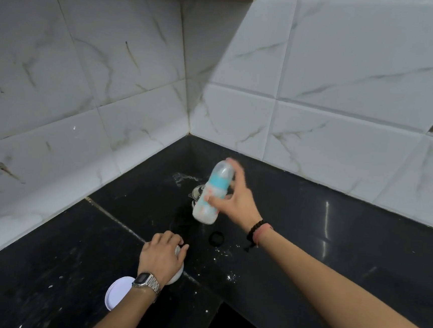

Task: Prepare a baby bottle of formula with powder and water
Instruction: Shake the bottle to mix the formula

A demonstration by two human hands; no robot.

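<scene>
My right hand (235, 201) grips a baby bottle (214, 192) above the black counter, tilted slightly and blurred by motion. The bottle has a clear cap, a teal collar and milky white liquid in its lower part. My left hand (161, 254) rests on top of a white container (177, 274) near the counter's front, fingers curled over it; most of the container is hidden under the hand. A white round lid (117, 292) lies flat on the counter just left of my left wrist.
A metal vessel (197, 191) stands behind the bottle, mostly hidden. A small black ring (216, 238) lies on the black counter (57, 267), with white powder specks scattered around it. White marble-look tiled walls meet in a corner behind. The counter edge drops off at the bottom centre.
</scene>
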